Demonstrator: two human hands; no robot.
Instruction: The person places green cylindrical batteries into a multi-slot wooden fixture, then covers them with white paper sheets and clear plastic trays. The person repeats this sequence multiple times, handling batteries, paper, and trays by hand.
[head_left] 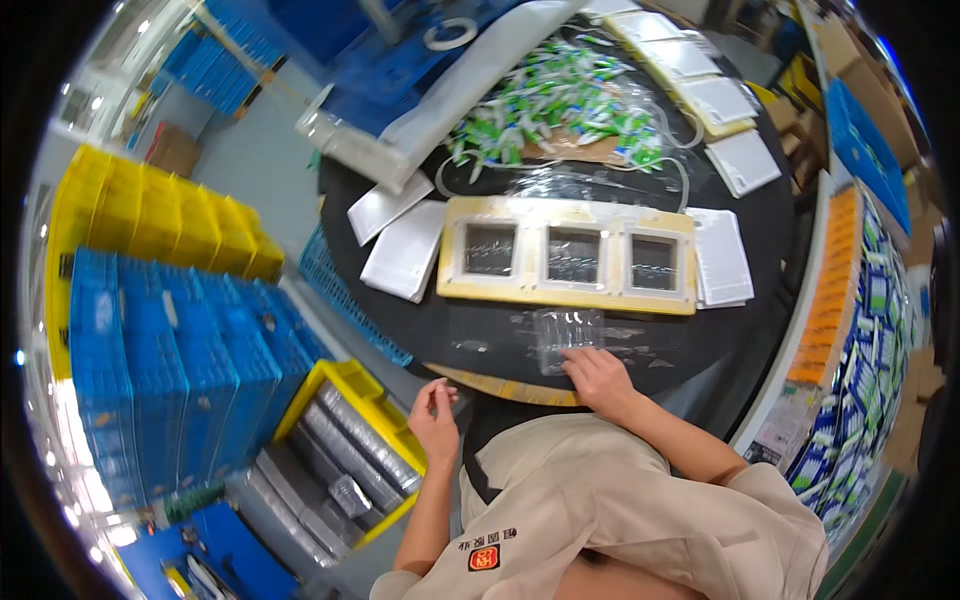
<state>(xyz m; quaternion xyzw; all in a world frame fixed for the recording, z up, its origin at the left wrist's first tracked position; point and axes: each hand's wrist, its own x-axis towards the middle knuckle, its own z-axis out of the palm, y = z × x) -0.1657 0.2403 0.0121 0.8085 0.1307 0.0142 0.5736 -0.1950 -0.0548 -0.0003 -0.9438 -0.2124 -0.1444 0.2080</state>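
Note:
A clear plastic blister tray [568, 330] lies at the near edge of the round black table [480, 345]. My right hand [598, 382] grips its near end, fingers over the plastic and thumb side hidden. Past the tray stands a yellow-edged frame [520, 291] with three square windows, clear plastic showing inside them. My left hand [434, 418] is raised beside the table's front edge, fingers loosely bent and slightly apart, with nothing visible in it. White cards lie left [404, 250] and right [720, 258] of the frame.
A heap of small green-and-white packed items [560, 95] covers the far table. A blue machine [400, 70] overhangs the far left. On the left are stacked blue crates [180, 370], yellow crates [160, 215] and a yellow crate of clear trays [345, 470]. Another packed bin [850, 370] stands right.

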